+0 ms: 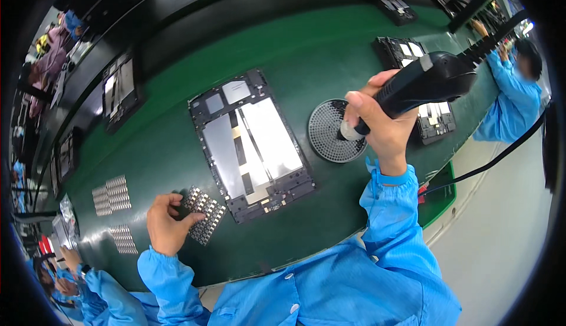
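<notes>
An opened tablet chassis (250,143) with silver plates lies in the middle of the green belt (306,60). My right hand (380,122) grips a black electric screwdriver (421,84), its tip down over a round black screw tray (330,131) to the right of the chassis. My left hand (168,223) rests with its fingers on a small black tray of metal parts (203,214) at the chassis's lower left corner.
Strips of small silver parts (112,195) lie at the left. More open chassis (421,78) sit at the right, and another chassis (121,90) lies at the far left. A person in blue (510,99) works at the right; another person's hands (68,261) are at lower left.
</notes>
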A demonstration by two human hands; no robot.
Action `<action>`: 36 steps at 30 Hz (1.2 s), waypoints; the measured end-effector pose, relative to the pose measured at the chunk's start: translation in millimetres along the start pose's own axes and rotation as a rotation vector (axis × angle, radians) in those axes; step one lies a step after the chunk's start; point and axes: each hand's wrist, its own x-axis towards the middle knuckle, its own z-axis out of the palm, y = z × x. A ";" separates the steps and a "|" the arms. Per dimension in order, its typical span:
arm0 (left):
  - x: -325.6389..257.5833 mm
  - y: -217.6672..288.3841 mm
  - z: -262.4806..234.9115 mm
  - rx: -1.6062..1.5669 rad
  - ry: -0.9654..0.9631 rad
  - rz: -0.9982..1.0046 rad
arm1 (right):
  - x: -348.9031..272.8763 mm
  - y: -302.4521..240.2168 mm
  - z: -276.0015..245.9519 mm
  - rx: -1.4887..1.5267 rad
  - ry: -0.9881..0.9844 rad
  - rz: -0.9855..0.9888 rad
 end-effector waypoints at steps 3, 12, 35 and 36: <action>3.4 -1.8 -0.9 0.076 -0.033 0.088 | -1.6 4.2 1.1 0.003 0.013 -0.013; 13.7 -19.4 -7.7 -0.228 -0.228 -0.165 | 3.1 16.5 14.1 -0.067 -0.021 0.082; -26.0 39.4 23.6 -0.180 -0.083 0.235 | 2.1 25.3 22.3 -0.062 -0.033 0.130; -25.8 43.6 29.6 -0.229 -0.142 0.174 | 0.9 23.7 20.5 -0.058 -0.031 0.113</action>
